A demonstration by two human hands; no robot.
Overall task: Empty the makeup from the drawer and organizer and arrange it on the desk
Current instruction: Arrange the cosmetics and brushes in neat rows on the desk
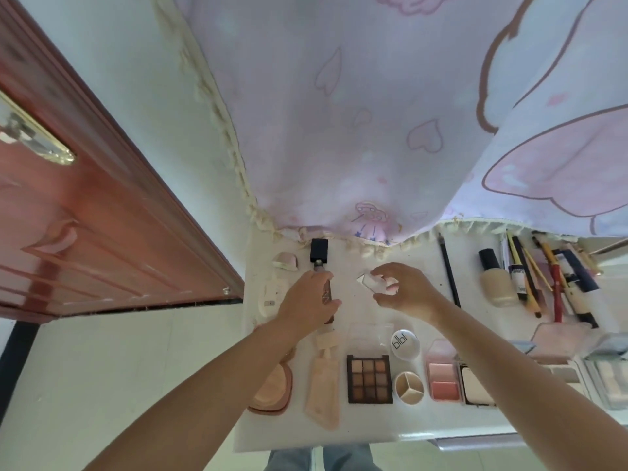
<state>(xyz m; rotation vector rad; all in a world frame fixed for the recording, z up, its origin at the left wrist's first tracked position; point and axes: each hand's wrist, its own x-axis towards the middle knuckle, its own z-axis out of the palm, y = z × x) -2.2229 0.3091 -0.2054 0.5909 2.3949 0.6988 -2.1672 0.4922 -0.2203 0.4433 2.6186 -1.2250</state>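
On the white desk (pixel 350 430) my left hand (pixel 307 302) grips a dark brown tube (pixel 328 294) lying on the desk, with its black cap (pixel 319 250) at the far end. My right hand (pixel 407 288) curls around a small clear, faceted case (pixel 373 283) just above the desk. In front of the hands lie a nine-pan eyeshadow palette (pixel 369 378), a peach tube (pixel 323 375), a round peach compact (pixel 272 389), a white round jar (pixel 404 344), a three-part round pot (pixel 408 387) and a pink blush palette (pixel 443 380).
A foundation bottle (pixel 496 283), a black pencil (pixel 449 273) and several brushes and pens (pixel 557 283) lie at the right. A pink patterned curtain (pixel 373 113) hangs over the desk's back edge. A red-brown door (pixel 85 215) stands left. Clear cases (pixel 605 372) sit far right.
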